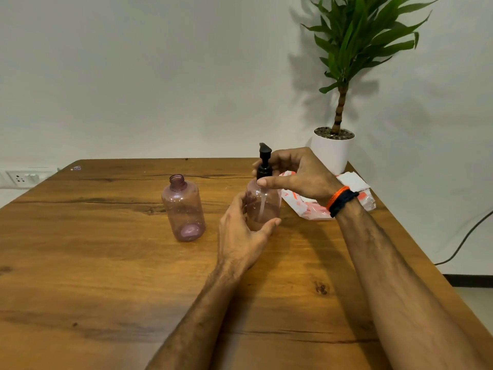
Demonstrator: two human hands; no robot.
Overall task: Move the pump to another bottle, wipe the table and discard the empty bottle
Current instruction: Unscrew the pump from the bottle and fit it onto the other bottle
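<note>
Two clear pink bottles stand upright on the wooden table [106,263]. The left bottle [183,208] has an open neck and no cap. The right bottle [264,204] carries the black pump [264,162] on its neck, its tube visible inside. My left hand [241,233] grips the body of the right bottle from the near side. My right hand [298,173] pinches the pump's collar between thumb and fingers. That wrist wears orange and dark bands.
A white and red plastic packet [354,193] with a white cloth or tissue on it lies behind my right wrist. A potted plant [333,153] stands at the table's far right corner. A wall socket [20,178] sits far left. A cable hangs at right.
</note>
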